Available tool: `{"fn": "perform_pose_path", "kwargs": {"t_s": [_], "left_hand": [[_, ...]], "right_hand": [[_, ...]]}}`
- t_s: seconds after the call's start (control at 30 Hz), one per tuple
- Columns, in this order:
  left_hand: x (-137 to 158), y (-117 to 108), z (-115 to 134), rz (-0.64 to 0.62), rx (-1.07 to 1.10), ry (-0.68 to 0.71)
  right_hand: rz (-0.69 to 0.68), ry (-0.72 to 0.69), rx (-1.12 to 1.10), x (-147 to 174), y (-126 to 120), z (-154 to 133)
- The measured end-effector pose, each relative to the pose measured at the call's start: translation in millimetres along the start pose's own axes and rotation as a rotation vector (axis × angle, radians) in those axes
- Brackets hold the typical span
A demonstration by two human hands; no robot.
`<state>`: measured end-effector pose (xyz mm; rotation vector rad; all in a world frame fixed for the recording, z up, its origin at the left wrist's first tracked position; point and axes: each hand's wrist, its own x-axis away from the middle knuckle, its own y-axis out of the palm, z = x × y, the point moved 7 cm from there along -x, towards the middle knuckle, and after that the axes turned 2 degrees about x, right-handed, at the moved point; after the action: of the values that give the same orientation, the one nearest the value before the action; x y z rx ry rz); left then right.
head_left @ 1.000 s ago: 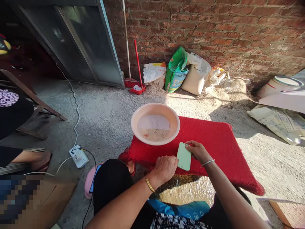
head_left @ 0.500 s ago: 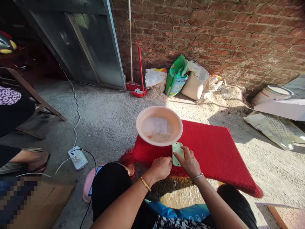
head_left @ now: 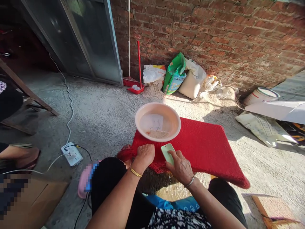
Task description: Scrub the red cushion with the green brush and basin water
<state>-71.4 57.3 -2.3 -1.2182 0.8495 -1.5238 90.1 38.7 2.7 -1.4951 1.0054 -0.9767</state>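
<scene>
My right hand (head_left: 179, 165) grips a flat pale green plastic piece (head_left: 166, 151) with rounded corners, perhaps a small tray or case; its exact kind is unclear. Thumb and fingers cover its near end. My left hand (head_left: 146, 155) is closed in a fist just in front of the basin, left of the green piece and apart from it. What the fist holds, if anything, is hidden. A pale pink basin (head_left: 137, 128) stands on the left part of a red cloth-covered bench (head_left: 202, 140). Small grains and a whitish sheet lie in the basin.
A power strip (head_left: 71, 154) with cables lies on the floor at left, near another person's foot (head_left: 27, 156). Sacks (head_left: 193, 82), spilled grain and a red dustpan (head_left: 135, 90) stand along the brick wall. A white bucket (head_left: 259, 95) is at right.
My left hand has moved left, away from the green piece. My right hand has drawn the piece left and tilted it. The view has shifted slightly.
</scene>
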Motion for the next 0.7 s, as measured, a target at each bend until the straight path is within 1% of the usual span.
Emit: {"fn": "perform_pose_path", "kwargs": {"t_s": [0.07,0.1,0.13,0.17,0.2,0.27,0.4,0.43,0.47,0.5,0.53,0.57,0.6,0.63,0.7], "left_hand": [[-0.7,-3.8,-0.7,-0.001,-0.024,-0.012],[-1.1,-5.7,-0.3,-0.002,-0.035,-0.015],[-1.4,-7.4,0.7,-0.003,-0.044,-0.015],[-1.7,-8.7,2.0,-0.001,-0.052,-0.013],[-1.8,-9.4,3.5,0.000,-0.058,-0.009],[-1.6,-9.1,6.4,0.001,-0.064,0.000],[-0.3,-7.5,9.7,0.007,-0.055,0.008],[0.1,-7.9,10.1,0.012,-0.050,0.009],[0.4,-8.6,10.5,0.019,-0.045,0.010],[0.7,-9.5,10.8,0.025,-0.041,0.009],[0.7,-10.5,11.1,0.032,-0.038,0.008],[0.6,-11.5,11.4,0.038,-0.036,0.006],[0.2,-12.4,11.9,0.044,-0.035,0.005],[-0.3,-13.1,12.5,0.048,-0.035,0.002],[-1.7,-13.7,14.7,0.051,-0.038,0.004]], "right_hand": [[0.028,-0.061,-0.010,-1.9,5.1,-18.1],[0.038,-0.073,-0.011,-4.0,7.4,-22.0],[0.042,-0.067,-0.014,-6.2,9.3,-20.8],[0.040,-0.044,-0.020,-7.7,10.7,-13.7],[0.037,-0.005,-0.030,-7.9,11.2,-0.9],[0.029,0.116,-0.039,-3.0,9.5,40.4],[-0.003,0.446,0.020,23.3,-3.8,149.4],[-0.012,0.530,0.042,30.8,-8.7,172.3],[-0.018,0.602,0.064,37.3,-13.8,189.6],[-0.015,0.652,0.080,41.9,-18.7,199.6],[-0.006,0.673,0.089,43.7,-22.7,201.5],[0.005,0.659,0.086,42.3,-24.9,195.1],[0.017,0.614,0.070,37.8,-25.0,180.9],[0.027,0.541,0.046,30.6,-23.0,160.1],[0.038,0.376,-0.009,12.3,-14.3,109.0]]}}
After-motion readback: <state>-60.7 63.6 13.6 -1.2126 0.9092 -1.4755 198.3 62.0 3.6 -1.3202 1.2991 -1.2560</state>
